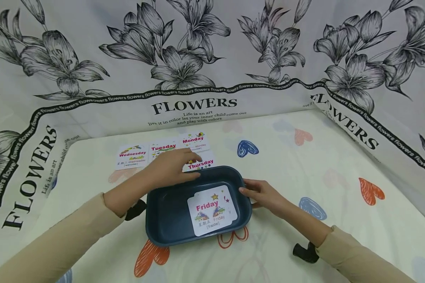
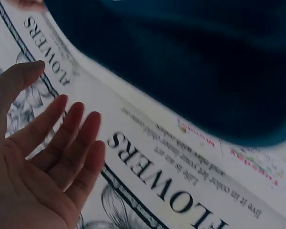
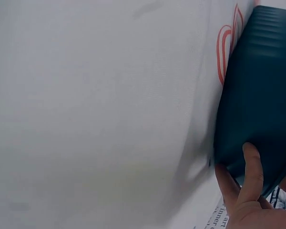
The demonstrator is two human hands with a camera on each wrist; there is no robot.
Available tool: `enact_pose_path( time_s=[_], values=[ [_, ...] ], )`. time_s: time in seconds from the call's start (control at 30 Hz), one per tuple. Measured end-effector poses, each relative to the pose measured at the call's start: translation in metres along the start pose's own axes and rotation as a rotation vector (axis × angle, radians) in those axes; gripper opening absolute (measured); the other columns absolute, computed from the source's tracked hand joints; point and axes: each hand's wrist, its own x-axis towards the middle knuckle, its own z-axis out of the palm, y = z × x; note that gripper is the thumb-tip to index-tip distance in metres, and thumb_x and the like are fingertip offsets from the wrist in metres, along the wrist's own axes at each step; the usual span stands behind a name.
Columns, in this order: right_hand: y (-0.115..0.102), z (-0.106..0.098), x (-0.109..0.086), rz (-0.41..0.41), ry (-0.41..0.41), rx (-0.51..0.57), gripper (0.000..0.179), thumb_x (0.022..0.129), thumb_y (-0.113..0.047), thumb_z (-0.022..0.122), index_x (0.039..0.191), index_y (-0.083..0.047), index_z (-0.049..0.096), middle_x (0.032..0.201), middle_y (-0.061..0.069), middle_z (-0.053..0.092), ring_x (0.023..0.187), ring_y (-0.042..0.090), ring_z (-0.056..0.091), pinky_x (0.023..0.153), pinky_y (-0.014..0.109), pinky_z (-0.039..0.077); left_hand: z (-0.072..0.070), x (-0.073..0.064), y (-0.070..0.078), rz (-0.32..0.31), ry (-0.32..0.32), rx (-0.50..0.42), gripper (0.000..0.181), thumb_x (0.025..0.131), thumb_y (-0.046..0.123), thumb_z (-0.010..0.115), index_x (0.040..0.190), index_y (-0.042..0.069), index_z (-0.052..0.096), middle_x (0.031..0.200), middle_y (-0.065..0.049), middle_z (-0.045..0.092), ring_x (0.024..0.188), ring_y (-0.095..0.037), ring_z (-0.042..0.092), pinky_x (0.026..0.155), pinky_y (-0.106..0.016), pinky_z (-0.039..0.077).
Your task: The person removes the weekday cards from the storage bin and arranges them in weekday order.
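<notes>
A dark blue plastic tray [image 1: 168,216] sits on the table, and my right hand [image 1: 263,194] grips its right end. The thumb is at the rim; in the right wrist view fingers [image 3: 252,176] press the outer wall. Inside the tray lies a Friday card [image 1: 212,210] on top of at least one other card, whose wording is mostly covered. My left hand [image 1: 171,167] hovers around the tray's far left rim, fingers loosely bent, holding nothing. Just beyond it a Thursday card [image 1: 202,162] is partly hidden by hand and tray.
Behind the tray lie a Wednesday card [image 1: 132,156], a Tuesday card [image 1: 163,146] partly covered by the left hand, and a Monday card [image 1: 195,140]. The cream tablecloth [image 1: 269,243] has printed hearts. A flower-printed curtain [image 1: 205,72] encloses the back and sides.
</notes>
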Motion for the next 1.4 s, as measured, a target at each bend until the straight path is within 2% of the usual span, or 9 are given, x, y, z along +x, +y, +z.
enact_pose_path(
  time_s=[0.1, 0.33, 0.5, 0.67, 0.77, 0.87, 1.07, 1.4],
  values=[
    [0.0, 0.0, 0.0, -0.003, -0.005, -0.002, 0.057, 0.091, -0.031, 0.058, 0.138, -0.002, 0.041, 0.132, 0.02, 0.049, 0.116, 0.035, 0.052, 0.076, 0.042, 0.053, 0.013, -0.002, 0.012, -0.021, -0.073, 0.04, 0.046, 0.079, 0.038, 0.07, 0.116, 0.011, 0.063, 0.112, -0.006, 0.062, 0.096, -0.02, 0.061, 0.079, -0.038, 0.051],
    [0.0, -0.002, 0.001, -0.009, -0.01, -0.003, 0.057, 0.09, -0.031, 0.058, 0.137, -0.003, 0.042, 0.13, 0.02, 0.051, 0.115, 0.034, 0.053, 0.076, 0.041, 0.053, 0.046, -0.003, 0.034, -0.067, -0.294, 0.186, 0.077, 0.068, 0.051, 0.076, 0.122, 0.001, 0.056, 0.11, -0.012, 0.058, 0.093, -0.022, 0.057, 0.08, -0.037, 0.051],
    [0.0, -0.001, 0.001, -0.004, -0.01, 0.001, 0.058, 0.09, -0.032, 0.059, 0.138, -0.003, 0.041, 0.131, 0.019, 0.05, 0.115, 0.035, 0.053, 0.076, 0.041, 0.053, 0.063, -0.004, 0.051, -0.092, -0.382, 0.257, 0.093, 0.057, 0.062, 0.077, 0.121, -0.002, 0.054, 0.106, -0.014, 0.056, 0.088, -0.021, 0.055, 0.077, -0.036, 0.052],
    [0.001, -0.001, 0.0, -0.019, -0.021, 0.002, 0.058, 0.091, -0.031, 0.058, 0.138, -0.002, 0.04, 0.132, 0.02, 0.05, 0.115, 0.035, 0.053, 0.076, 0.041, 0.053, 0.074, -0.003, 0.064, -0.151, -0.45, 0.27, 0.105, 0.052, 0.061, 0.08, 0.128, -0.003, 0.047, 0.113, -0.017, 0.051, 0.092, -0.024, 0.053, 0.081, -0.037, 0.052],
    [0.0, 0.0, 0.001, -0.024, -0.024, 0.008, 0.058, 0.091, -0.031, 0.058, 0.138, -0.003, 0.04, 0.132, 0.02, 0.049, 0.116, 0.035, 0.052, 0.076, 0.042, 0.053, 0.078, -0.002, 0.068, -0.191, -0.462, 0.263, 0.106, 0.051, 0.059, 0.082, 0.129, -0.002, 0.046, 0.117, -0.017, 0.048, 0.095, -0.025, 0.052, 0.081, -0.038, 0.051],
    [0.0, 0.0, 0.001, -0.025, -0.023, 0.012, 0.058, 0.091, -0.031, 0.058, 0.138, -0.003, 0.041, 0.133, 0.02, 0.049, 0.116, 0.035, 0.052, 0.076, 0.042, 0.053, 0.079, -0.002, 0.07, -0.2, -0.459, 0.256, 0.104, 0.052, 0.058, 0.082, 0.129, -0.001, 0.046, 0.118, -0.017, 0.048, 0.097, -0.024, 0.05, 0.081, -0.037, 0.051],
    [0.001, 0.0, 0.0, -0.029, -0.022, 0.013, 0.058, 0.091, -0.031, 0.058, 0.138, -0.003, 0.04, 0.134, 0.02, 0.048, 0.116, 0.036, 0.052, 0.076, 0.041, 0.053, 0.082, -0.001, 0.07, -0.197, -0.451, 0.24, 0.103, 0.052, 0.057, 0.082, 0.129, -0.001, 0.046, 0.118, -0.017, 0.047, 0.096, -0.024, 0.048, 0.08, -0.038, 0.051],
    [0.001, -0.002, 0.0, -0.038, -0.038, 0.012, 0.058, 0.091, -0.031, 0.057, 0.139, -0.003, 0.039, 0.133, 0.021, 0.049, 0.117, 0.036, 0.051, 0.077, 0.042, 0.053, 0.084, 0.001, 0.067, -0.181, -0.409, 0.267, 0.109, 0.046, 0.061, 0.082, 0.128, -0.001, 0.047, 0.117, -0.018, 0.047, 0.103, -0.031, 0.05, 0.09, -0.05, 0.045]
  ],
)
